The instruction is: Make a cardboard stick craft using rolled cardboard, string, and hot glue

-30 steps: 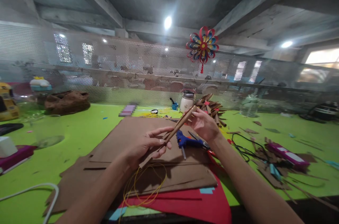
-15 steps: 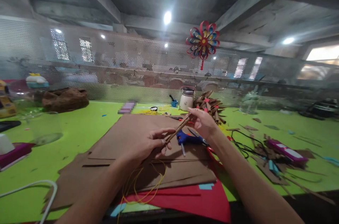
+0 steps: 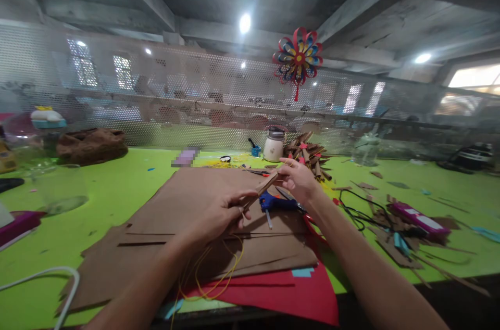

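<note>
A narrow folded strip of brown cardboard (image 3: pixel 267 182) slants up to the right between my two hands, above a stack of brown cardboard sheets (image 3: pixel 187 194). My left hand (image 3: pixel 219 215) is closed round its lower end, thumb and fingers on either side. At the upper end, the fingertips of my right hand (image 3: pixel 299 180) pinch the tip, the index finger raised; a thin yellowish line shows by them. Loops of yellow string (image 3: pixel 219 293) hang below my left hand. Under my right hand lie a blue glue gun (image 3: pixel 283 204) and red-handled scissors (image 3: pixel 312 223).
Behind my hands stand a lidded jar (image 3: pixel 274 147), a small blue pot (image 3: pixel 255 151) and a pile of rolled brown pieces (image 3: pixel 310 155). Cardboard scraps and a purple box (image 3: pixel 421 218) lie to the right. Red paper (image 3: pixel 281 296) pokes out in front. A white cable (image 3: pixel 76 283) curves at left.
The strip has turned slightly, showing a broader face. My right fingers have shifted at its upper end, the index finger lifting. My left hand keeps its grip; the whole view has moved a little.
</note>
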`<state>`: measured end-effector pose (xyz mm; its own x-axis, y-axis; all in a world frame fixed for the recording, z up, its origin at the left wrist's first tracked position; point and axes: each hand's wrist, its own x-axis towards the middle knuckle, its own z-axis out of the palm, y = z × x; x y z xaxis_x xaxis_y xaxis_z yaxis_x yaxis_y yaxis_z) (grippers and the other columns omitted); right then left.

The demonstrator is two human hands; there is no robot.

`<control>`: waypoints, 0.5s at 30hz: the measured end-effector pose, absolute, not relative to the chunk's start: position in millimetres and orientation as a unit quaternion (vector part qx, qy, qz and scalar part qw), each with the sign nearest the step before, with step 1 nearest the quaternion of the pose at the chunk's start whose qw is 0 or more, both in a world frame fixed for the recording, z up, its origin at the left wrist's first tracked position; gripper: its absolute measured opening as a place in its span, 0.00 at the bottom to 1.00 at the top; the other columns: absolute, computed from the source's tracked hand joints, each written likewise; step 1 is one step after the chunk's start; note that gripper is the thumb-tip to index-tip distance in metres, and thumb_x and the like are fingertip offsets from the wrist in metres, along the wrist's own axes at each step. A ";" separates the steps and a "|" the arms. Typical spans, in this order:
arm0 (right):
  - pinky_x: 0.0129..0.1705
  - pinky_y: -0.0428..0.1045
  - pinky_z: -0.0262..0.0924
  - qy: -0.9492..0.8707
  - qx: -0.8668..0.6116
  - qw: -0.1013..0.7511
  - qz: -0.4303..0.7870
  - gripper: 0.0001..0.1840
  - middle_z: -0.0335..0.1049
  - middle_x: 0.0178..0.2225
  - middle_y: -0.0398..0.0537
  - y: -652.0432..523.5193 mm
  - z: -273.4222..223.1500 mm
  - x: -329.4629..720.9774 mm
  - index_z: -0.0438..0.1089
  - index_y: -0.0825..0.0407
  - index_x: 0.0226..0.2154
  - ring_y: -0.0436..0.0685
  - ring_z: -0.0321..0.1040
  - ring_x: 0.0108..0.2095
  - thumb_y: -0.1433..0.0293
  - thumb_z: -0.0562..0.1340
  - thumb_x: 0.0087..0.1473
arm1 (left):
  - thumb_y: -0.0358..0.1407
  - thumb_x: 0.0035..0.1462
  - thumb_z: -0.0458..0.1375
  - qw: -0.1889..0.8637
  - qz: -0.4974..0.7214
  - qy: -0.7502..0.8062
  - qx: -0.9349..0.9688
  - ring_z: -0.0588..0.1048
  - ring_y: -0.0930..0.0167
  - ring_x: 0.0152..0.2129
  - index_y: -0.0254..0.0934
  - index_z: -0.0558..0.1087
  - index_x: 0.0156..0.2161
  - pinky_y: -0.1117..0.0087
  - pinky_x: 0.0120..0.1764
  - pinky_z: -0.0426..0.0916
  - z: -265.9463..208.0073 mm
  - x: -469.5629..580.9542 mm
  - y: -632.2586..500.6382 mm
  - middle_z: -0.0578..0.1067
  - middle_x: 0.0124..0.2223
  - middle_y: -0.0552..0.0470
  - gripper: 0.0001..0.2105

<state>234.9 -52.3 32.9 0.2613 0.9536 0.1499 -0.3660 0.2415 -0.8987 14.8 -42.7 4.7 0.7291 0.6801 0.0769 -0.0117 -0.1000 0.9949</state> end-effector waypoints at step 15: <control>0.30 0.49 0.67 -0.356 -0.367 0.714 0.478 0.23 0.69 0.25 0.40 -47.4 16.2 213.0 0.59 0.51 0.27 0.52 0.70 0.27 0.77 0.71 0.30 | 0.27 0.48 0.49 0.566 0.289 0.271 0.723 0.63 0.81 0.16 0.35 0.65 0.54 0.80 0.17 0.52 4.8 20.4 -47.9 0.70 0.30 0.53 0.25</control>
